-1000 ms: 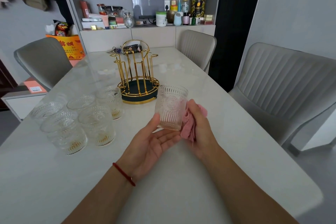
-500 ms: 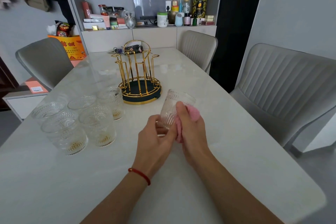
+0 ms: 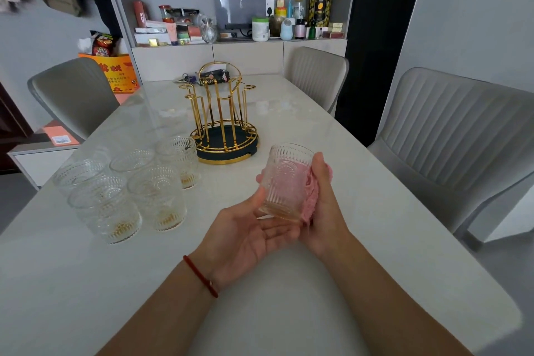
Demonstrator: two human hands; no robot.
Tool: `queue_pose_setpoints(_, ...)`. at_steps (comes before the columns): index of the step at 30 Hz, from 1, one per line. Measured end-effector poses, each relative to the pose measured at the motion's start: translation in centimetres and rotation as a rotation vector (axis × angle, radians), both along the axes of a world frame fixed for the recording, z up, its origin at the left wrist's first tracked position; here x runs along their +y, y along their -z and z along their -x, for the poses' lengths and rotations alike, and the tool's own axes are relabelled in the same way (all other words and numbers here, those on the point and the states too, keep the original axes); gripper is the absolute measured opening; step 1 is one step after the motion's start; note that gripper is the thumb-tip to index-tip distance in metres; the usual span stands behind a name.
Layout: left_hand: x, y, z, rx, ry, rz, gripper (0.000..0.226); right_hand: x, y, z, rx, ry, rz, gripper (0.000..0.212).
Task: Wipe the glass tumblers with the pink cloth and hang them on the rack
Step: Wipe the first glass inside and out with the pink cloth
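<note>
Head view: pale marble table [image 3: 361, 240], grey chairs [image 3: 450, 136], left hand [image 3: 248, 237] cradling tumbler [image 3: 286, 179], right hand [image 3: 323, 196] clutching pink cloth [image 3: 310, 193].

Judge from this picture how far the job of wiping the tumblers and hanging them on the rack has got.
Done: nothing shows as finished; the gold rack has no glass on its pegs. In hand: one tumbler sits between the left hand, fingers under its base, and the right hand, which presses the pink cloth against its side. Left: five glasses stand grouped on the table, all to be wiped and hung.
</note>
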State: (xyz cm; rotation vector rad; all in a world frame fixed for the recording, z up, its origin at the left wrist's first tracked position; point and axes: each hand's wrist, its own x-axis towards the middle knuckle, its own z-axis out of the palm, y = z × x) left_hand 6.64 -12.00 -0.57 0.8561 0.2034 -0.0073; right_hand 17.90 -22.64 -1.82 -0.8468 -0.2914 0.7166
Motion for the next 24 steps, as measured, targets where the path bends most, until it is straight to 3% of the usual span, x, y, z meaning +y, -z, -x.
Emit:
queue_pose_setpoints(2, 0.1, 0.1, -0.2, -0.003, -0.064, -0.044, 0.052, 0.0, 0.1, 0.1, -0.034, -0.026, 0.021, 0.102)
queue_pose_setpoints(4, -0.2, 0.3, -0.4, -0.051, -0.135, -0.214, 0.046, 0.1, 0.1, 0.0, -0.097, -0.001, 0.004, 0.092)
queue_pose_setpoints(6, -0.7, 0.9, -0.7, -0.085, -0.292, -0.584, 0.038, 0.2, -0.1, 0.7, -0.156, 0.065, 0.012, 0.057)
queue_pose_setpoints(8, -1.2, 1.4, -1.1, -0.044, -0.511, -1.040, 0.031, 0.6, -0.1, 1.3, -0.169, 0.129, 0.059, 0.043)
queue_pose_setpoints(9, -1.4, 1.6, -1.1, -0.030, -0.572, -1.174, 0.032, 0.9, 0.1, 1.5, -0.144, 0.156, 0.071, 0.041)
queue_pose_setpoints(11, -1.7, 1.8, -1.2, -0.020, -0.602, -1.231, 0.033, 1.2, 0.0, 1.4, -0.086, 0.194, 0.090, 0.048)
queue_pose_setpoints(14, -1.1, 1.9, -1.1, 0.003, -0.474, -0.946, 0.043, 1.0, 0.3, 0.3, -0.021, 0.135, 0.047, 0.109)
queue_pose_setpoints(16, -0.5, 1.2, -0.9, 0.015, -0.307, -0.550, 0.055, 0.8, 0.3, 0.1, -0.010, 0.034, 0.024, 0.121)
queue_pose_setpoints(20, 0.5, -0.4, 0.1, 0.027, -0.002, -0.001, 0.061, 0.5, 0.5, 0.5, 0.029, -0.092, -0.051, 0.117)
queue_pose_setpoints(22, 0.7, -0.7, 0.4, 0.055, 0.061, 0.112, 0.067, 0.4, 0.3, 0.7, 0.021, -0.090, -0.052, 0.100)
queue_pose_setpoints(24, 0.6, -0.7, 0.3, 0.102, 0.055, 0.047, 0.072, 0.4, 0.0, 0.8, 0.025, -0.048, -0.034, 0.085)
